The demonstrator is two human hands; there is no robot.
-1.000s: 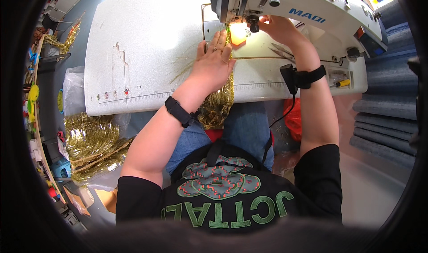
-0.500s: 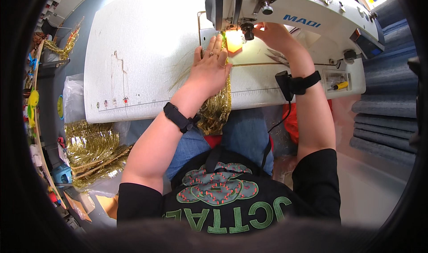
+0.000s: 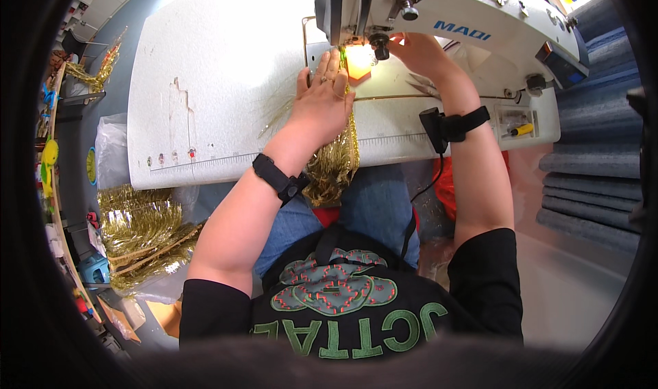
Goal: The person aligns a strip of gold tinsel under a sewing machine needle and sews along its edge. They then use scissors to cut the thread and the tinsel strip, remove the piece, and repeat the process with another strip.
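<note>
A sewing machine (image 3: pixel 439 26) stands over a white work table (image 3: pixel 226 80), its lamp lighting the spot by the needle. My left hand (image 3: pixel 321 104) lies palm down with stretched fingers, pressing gold tinsel fringe (image 3: pixel 332 163) beside the needle area. The fringe runs under this hand and hangs over the front edge toward my lap. My right hand (image 3: pixel 421 56) reaches behind the machine's black knob with its fingers curled together. Its fingertips are partly hidden, so what they hold cannot be made out. An orange-yellow block (image 3: pixel 359 72) sits between both hands.
Thread scissors (image 3: pixel 423 85) rest by my right wrist. A small tray (image 3: pixel 517 123) with a yellow-handled tool is set in the table's right side. More gold fringe (image 3: pixel 137 217) is heaped at the left, below the table edge. Folded blue-grey cloth (image 3: pixel 589 163) lies at the right.
The hanging fringe has shifted slightly under my left hand, and the fingers have slid a little. My right hand stays in nearly the same place.
</note>
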